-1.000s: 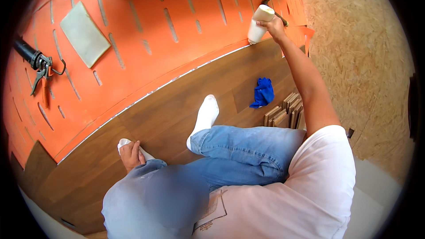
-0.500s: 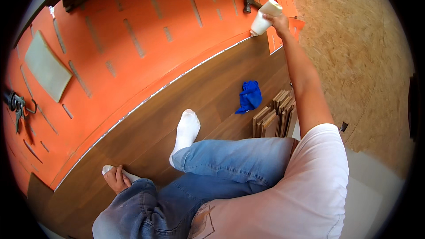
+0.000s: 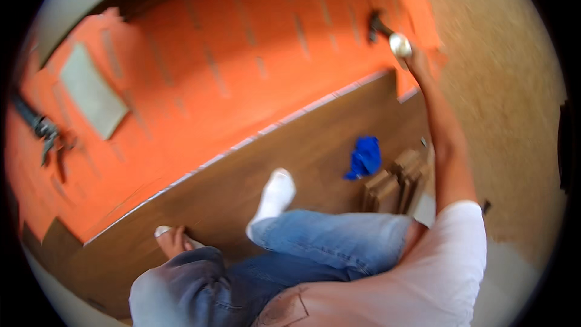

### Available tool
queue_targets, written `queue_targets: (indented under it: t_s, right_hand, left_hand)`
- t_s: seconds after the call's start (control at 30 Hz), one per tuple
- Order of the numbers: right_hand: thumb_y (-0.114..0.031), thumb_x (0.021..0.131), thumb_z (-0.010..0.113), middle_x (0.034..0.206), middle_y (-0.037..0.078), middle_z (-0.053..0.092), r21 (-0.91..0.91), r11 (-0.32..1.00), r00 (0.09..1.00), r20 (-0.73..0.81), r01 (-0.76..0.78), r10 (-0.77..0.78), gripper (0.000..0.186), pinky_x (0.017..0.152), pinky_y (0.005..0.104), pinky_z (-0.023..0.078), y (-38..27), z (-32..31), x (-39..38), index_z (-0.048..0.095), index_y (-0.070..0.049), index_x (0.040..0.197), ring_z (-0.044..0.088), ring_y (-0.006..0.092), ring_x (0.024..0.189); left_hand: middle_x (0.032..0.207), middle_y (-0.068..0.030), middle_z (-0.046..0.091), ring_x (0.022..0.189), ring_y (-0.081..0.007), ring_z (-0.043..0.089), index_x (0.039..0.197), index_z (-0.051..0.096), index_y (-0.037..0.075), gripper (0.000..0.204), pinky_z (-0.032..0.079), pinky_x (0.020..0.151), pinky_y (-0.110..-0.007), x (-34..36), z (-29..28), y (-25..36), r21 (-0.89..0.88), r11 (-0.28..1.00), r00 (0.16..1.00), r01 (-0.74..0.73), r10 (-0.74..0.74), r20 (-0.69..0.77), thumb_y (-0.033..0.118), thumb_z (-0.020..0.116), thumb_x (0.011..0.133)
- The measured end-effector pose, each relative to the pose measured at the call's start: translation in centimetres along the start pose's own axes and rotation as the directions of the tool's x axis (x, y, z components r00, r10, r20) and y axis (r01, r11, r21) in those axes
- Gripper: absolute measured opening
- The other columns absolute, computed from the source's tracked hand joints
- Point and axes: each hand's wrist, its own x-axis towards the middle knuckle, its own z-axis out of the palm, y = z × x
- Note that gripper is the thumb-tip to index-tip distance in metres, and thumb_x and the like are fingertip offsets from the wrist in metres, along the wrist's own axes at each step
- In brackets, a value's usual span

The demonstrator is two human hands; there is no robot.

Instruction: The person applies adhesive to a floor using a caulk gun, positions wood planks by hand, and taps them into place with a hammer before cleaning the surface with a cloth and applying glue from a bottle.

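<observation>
My right hand (image 3: 415, 63), at the end of my stretched-out arm, is closed round a white plastic bottle (image 3: 400, 45). The bottle is seen nearly end-on over the orange underlayment (image 3: 242, 85), close to a claw hammer (image 3: 376, 24) lying there. Below it runs the far edge of the brown floor planks (image 3: 315, 145), lined with a thin white strip (image 3: 254, 137). My left hand (image 3: 173, 242) is wrapped over one of my white-socked feet (image 3: 161, 230) on the planks. Motion blurs the picture.
A blue cloth (image 3: 364, 157) lies on the planks beside a stack of short plank pieces (image 3: 393, 184). At the left, a caulking gun (image 3: 45, 130) and a pale flat sheet (image 3: 94, 91) rest on the underlayment. Bare wood-chip board (image 3: 496, 103) spans the right.
The bottle has turned from slanting sideways to nearly end-on, lifting off the plank edge. The whole view has shifted, so things appear farther right and lower. My left hand stays at the foot.
</observation>
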Motion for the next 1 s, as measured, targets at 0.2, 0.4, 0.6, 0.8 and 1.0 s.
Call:
queue_targets:
  t_s: [0.2, 0.4, 0.6, 0.8, 1.0]
  right_hand:
    - [0.003, 0.085, 0.058, 0.098, 0.016, 0.060, -0.050, 0.807, 0.808, 0.071, 0.589, -0.585, 0.020, 0.086, 0.0479, 0.048, -10.1, -2.1, -2.4, 0.059, -0.003, 0.104, 0.060, 0.0371, 0.100]
    - [0.005, 0.085, 0.052, 0.116, 0.017, 0.061, -0.252, 0.764, 0.796, 0.046, 0.594, -0.604, 0.034, 0.097, 0.0476, 0.049, -17.4, -1.8, 1.1, 0.061, -0.004, 0.116, 0.058, 0.0393, 0.115]
    - [-0.002, 0.093, 0.050, 0.116, 0.020, 0.060, -0.496, 0.750, 0.766, -0.231, 0.438, -0.600, 0.031, 0.099, 0.0461, 0.048, -24.9, 2.1, 6.7, 0.060, 0.001, 0.122, 0.055, 0.0403, 0.117]
    - [-0.006, 0.090, 0.058, 0.107, 0.022, 0.064, -0.158, 0.772, 0.705, -0.326, 0.616, -0.630, 0.025, 0.093, 0.0492, 0.050, -39.9, 5.0, 3.8, 0.062, 0.000, 0.114, 0.060, 0.0406, 0.105]
    - [-0.031, 0.093, 0.068, 0.125, 0.019, 0.062, 0.109, 0.535, 0.546, -0.140, 0.838, -0.826, 0.051, 0.092, 0.0459, 0.054, -65.7, 6.8, -7.6, 0.056, -0.006, 0.136, 0.060, 0.0377, 0.116]
  left_hand:
    - [0.103, -0.0129, 0.067, 0.090, -0.0365, 0.061, 0.107, 0.070, 0.008, 0.025, 0.049, 0.078, -0.047, 3.8, -2.9, 1.9, -0.080, 0.997, 0.999, -0.008, 0.004, -0.051, 0.007, 0.073, 0.083]
    - [0.102, -0.0150, 0.062, 0.093, -0.0361, 0.061, 0.116, 0.064, 0.004, 0.031, 0.049, 0.080, -0.047, 15.9, -9.6, -5.1, 0.090, 0.995, 0.979, 0.039, -0.020, -0.205, 0.004, 0.069, 0.086]
    - [0.117, -0.0137, 0.062, 0.110, -0.0346, 0.060, 0.119, 0.065, 0.006, 0.033, 0.049, 0.094, -0.045, 24.7, -13.8, -12.9, 0.181, 0.952, 0.825, 0.245, -0.107, -0.555, 0.012, 0.073, 0.088]
    - [0.119, -0.0136, 0.060, 0.112, -0.0333, 0.056, 0.118, 0.065, 0.003, 0.033, 0.045, 0.099, -0.045, 24.6, -15.2, -18.5, 0.059, 0.872, 0.639, 0.486, -0.308, -0.705, 0.012, 0.072, 0.087]
    - [0.118, -0.0134, 0.060, 0.110, -0.0333, 0.056, 0.120, 0.065, 0.002, 0.033, 0.046, 0.099, -0.044, 22.2, -12.8, -17.9, -0.008, 0.912, 0.683, 0.410, -0.313, -0.659, 0.008, 0.070, 0.088]
